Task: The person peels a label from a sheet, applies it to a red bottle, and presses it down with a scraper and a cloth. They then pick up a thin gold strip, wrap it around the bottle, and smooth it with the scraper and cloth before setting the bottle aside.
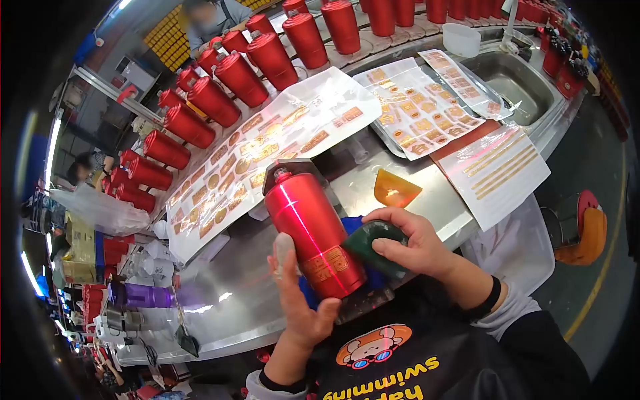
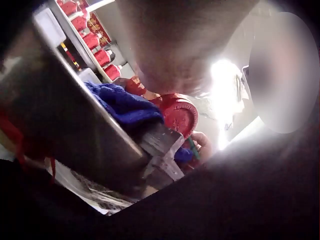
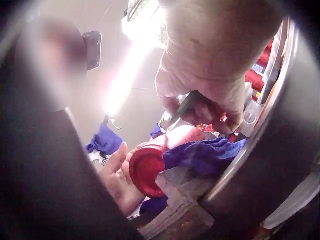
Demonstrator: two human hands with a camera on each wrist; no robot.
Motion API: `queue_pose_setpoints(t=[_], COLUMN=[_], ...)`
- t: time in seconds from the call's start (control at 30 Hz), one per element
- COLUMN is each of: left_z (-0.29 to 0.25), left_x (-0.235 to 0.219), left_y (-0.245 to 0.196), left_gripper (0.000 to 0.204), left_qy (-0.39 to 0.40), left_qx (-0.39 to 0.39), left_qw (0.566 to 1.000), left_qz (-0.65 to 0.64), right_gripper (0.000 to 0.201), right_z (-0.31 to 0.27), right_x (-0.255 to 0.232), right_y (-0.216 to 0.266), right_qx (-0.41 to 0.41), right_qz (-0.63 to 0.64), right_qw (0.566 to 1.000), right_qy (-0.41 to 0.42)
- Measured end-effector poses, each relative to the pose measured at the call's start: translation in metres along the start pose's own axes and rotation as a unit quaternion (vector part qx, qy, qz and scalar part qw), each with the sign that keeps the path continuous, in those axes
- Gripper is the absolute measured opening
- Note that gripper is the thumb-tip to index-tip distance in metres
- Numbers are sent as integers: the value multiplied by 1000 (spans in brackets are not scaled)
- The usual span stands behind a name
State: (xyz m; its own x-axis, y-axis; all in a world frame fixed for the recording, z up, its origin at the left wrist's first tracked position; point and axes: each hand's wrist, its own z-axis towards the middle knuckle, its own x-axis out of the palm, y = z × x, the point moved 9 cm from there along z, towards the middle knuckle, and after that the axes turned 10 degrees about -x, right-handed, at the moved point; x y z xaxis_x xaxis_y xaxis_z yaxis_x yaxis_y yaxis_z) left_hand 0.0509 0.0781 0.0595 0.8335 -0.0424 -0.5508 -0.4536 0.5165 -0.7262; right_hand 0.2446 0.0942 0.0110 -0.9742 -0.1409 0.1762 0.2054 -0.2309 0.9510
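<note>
A shiny red bottle (image 1: 308, 223) lies tilted in front of the person, neck away, with a gold sticker (image 1: 331, 265) near its base. The left hand (image 1: 301, 308) rests along the bottle's left side, fingers extended, thumb by the base; a pale cover sits on one fingertip. Between thumb and fingers the right hand (image 1: 419, 245) pinches a dark green scraper (image 1: 377, 241), its edge at the sticker. In the right wrist view the bottle's round base (image 3: 145, 172) faces the camera. Blue cloth (image 2: 125, 105) lies under and beside the bottle on a support.
Sheets of gold stickers (image 1: 227, 173) cover much of the metal table (image 1: 233, 313). A translucent amber scraper (image 1: 396, 189) lies right of the bottle. More red bottles (image 1: 212, 99) line the back; a sink (image 1: 517, 83) is at the far right, a purple bottle (image 1: 148, 296) at left.
</note>
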Motion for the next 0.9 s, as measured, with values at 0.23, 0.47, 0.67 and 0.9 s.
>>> queue_pose_setpoints(t=[0.23,0.47,0.67,0.9], left_z=[27,32,33,32], left_x=[6,11,12,13], left_y=[4,0,0,3], left_gripper=[74,76,75,68], left_qy=[-38,-49,-45,-34], left_qx=[-68,-84,-84,-80], left_qw=[995,993,994,992], left_qz=[-63,-62,-53,-93], right_gripper=[36,35,37,36], right_z=[5,10,8,5], right_x=[14,16,13,11], right_y=[2,5,-2,-5], right_qx=[-8,7,29,24], right_qz=[15,19,54,36], right_qw=[998,998,997,999], right_qy=[64,61,43,33])
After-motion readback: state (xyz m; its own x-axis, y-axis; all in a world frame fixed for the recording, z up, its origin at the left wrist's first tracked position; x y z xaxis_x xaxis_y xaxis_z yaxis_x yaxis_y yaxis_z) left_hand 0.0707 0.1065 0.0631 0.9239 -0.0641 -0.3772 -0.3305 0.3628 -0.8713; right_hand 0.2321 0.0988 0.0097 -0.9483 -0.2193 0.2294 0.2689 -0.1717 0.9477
